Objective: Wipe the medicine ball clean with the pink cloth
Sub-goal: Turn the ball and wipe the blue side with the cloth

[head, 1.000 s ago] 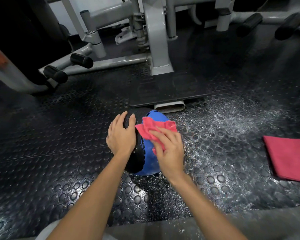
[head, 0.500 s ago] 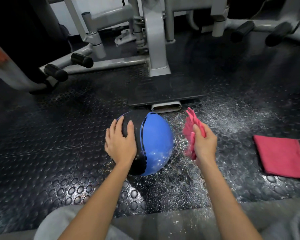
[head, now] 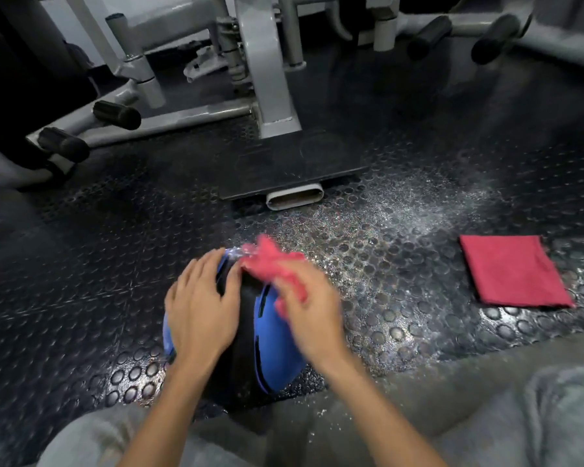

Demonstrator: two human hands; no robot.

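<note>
A blue and black medicine ball (head: 270, 352) sits on the studded rubber floor just in front of my knees. My left hand (head: 201, 311) lies flat on its upper left side with fingers spread. My right hand (head: 312, 315) presses a crumpled pink cloth (head: 273, 264) against the ball's top right; the hand is motion-blurred, and its fingers hold the cloth. Most of the ball's top is hidden under both hands.
A second, folded red cloth (head: 513, 271) lies flat on the floor to the right. A grey gym machine frame (head: 270, 79) with a dark base plate (head: 290, 170) stands ahead. Black foam rollers (head: 115, 114) stick out at left. The floor is wet and speckled.
My right hand had lifted the cloth off to the right; it is back on top of the ball. The ball has rolled nearer, showing more black. My left hand stayed on it.
</note>
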